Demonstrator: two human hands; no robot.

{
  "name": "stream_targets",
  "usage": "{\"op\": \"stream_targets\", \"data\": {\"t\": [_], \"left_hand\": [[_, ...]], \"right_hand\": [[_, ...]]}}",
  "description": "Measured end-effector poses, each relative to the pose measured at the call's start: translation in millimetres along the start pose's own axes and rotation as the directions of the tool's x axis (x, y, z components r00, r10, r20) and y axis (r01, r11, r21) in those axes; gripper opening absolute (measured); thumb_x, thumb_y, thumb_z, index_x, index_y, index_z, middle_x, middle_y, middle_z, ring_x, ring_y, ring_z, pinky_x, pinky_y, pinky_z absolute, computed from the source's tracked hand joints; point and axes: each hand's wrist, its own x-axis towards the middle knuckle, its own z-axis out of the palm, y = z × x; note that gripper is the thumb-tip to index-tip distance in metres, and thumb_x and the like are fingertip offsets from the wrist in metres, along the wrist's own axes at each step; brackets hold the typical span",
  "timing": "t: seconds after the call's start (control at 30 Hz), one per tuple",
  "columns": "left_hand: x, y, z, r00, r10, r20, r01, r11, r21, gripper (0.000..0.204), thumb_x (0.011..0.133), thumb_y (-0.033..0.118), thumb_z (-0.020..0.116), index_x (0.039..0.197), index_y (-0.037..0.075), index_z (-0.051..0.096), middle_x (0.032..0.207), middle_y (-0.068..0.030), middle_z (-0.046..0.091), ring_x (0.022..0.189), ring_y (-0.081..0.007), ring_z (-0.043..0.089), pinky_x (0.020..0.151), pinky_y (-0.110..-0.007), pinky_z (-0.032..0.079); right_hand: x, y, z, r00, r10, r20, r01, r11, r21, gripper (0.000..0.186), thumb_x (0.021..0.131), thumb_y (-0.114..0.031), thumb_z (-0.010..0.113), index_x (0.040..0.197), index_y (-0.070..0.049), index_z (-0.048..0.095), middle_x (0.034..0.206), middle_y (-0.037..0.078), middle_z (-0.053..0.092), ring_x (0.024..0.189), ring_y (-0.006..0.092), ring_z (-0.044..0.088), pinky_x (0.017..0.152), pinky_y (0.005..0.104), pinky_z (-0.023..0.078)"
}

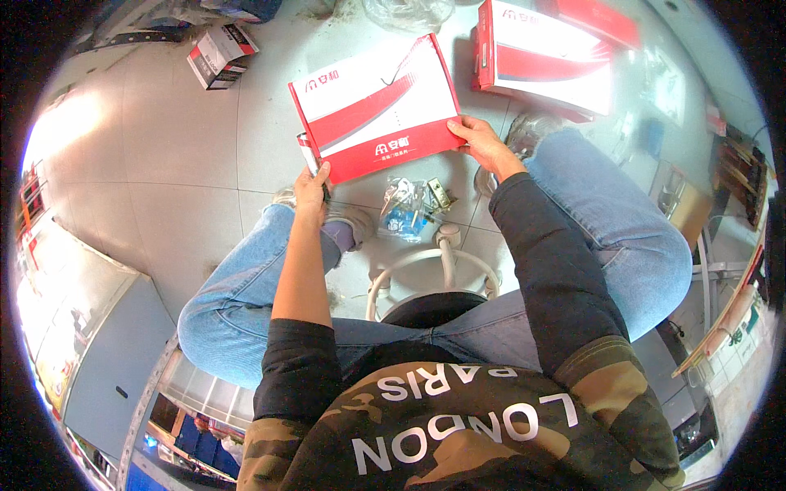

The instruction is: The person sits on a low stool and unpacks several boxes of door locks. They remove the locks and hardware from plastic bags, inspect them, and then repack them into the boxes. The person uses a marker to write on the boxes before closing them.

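A flat red-and-white cardboard box [385, 102] is held up between my two hands above the floor. My right hand [485, 146] is closed on its near right corner, with the thumb on top. At the near left corner, my left hand [312, 190] is closed on the box, its thumb along the edge. Beside those left fingers stands a narrow pale piece with a red end [309, 154]; I cannot tell whether it is part of the box. Below the box, clear plastic bags of small metal parts [405, 209] lie on the floor, one with a blue patch.
More red-and-white boxes [540, 61] are stacked at the far right. A small black, white and red carton [222, 56] stands far left. Clear plastic wrap [408, 12] lies at the far edge. The stool's pale ring [434, 260] is between my legs; a grey cabinet [119, 352] stands left.
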Motion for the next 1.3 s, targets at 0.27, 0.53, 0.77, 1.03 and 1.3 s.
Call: {"op": "stream_targets", "data": {"t": [0.27,0.53,0.77,1.03,1.3], "left_hand": [[1,-7,6,0.991,0.131,-0.010,-0.130,0.990,0.052,0.019,0.081,0.012,0.056,0.099,0.006,0.053,0.073,0.0028,0.052,0.059,-0.0061,0.043,0.054,-0.021,0.035],[5,-10,0,0.988,0.145,0.043,-0.146,0.989,0.019,0.021,0.078,0.004,0.058,0.099,0.004,0.053,0.081,-0.0007,0.056,0.069,-0.0077,0.050,0.060,-0.022,0.039],[7,-5,2,0.980,0.158,-0.122,-0.132,0.972,0.197,0.024,0.080,0.006,0.057,0.102,0.002,0.050,0.085,-0.0046,0.056,0.077,-0.0159,0.055,0.071,-0.026,0.043],[28,15,19,0.916,-0.391,-0.092,0.243,0.723,-0.647,0.022,0.088,0.025,0.047,0.101,0.008,0.044,0.096,-0.0111,0.053,0.089,-0.0270,0.053,0.077,-0.045,0.045],[35,12,27,0.999,-0.038,0.005,0.033,0.788,-0.614,0.031,0.086,0.013,0.049,0.112,-0.001,0.041,0.108,-0.0144,0.049,0.097,-0.0260,0.051,0.082,-0.043,0.045]], "right_hand": [[2,1,-5,0.998,-0.060,-0.022,0.060,0.998,-0.007,0.056,0.079,-0.026,0.061,0.126,-0.008,0.037,0.106,0.004,0.055,0.088,0.0130,0.053,0.071,0.0289,0.043],[2,-2,-9,0.993,-0.112,-0.031,0.110,0.992,-0.063,0.050,0.077,-0.021,0.063,0.121,-0.005,0.044,0.105,0.005,0.056,0.086,0.0122,0.054,0.070,0.0250,0.044],[18,2,-16,0.930,-0.344,-0.127,0.226,0.810,-0.541,0.047,0.075,-0.020,0.064,0.116,-0.004,0.049,0.100,0.008,0.059,0.079,0.0154,0.057,0.068,0.0268,0.045],[21,7,-4,0.931,-0.330,-0.153,0.256,0.894,-0.369,0.052,0.077,-0.023,0.061,0.123,-0.009,0.041,0.105,0.007,0.053,0.085,0.0150,0.053,0.077,0.0309,0.042],[23,-19,29,0.991,-0.051,-0.126,0.093,0.931,0.354,0.045,0.083,-0.036,0.053,0.122,-0.019,0.037,0.110,0.001,0.042,0.093,0.0166,0.042,0.082,0.0353,0.035]]}}
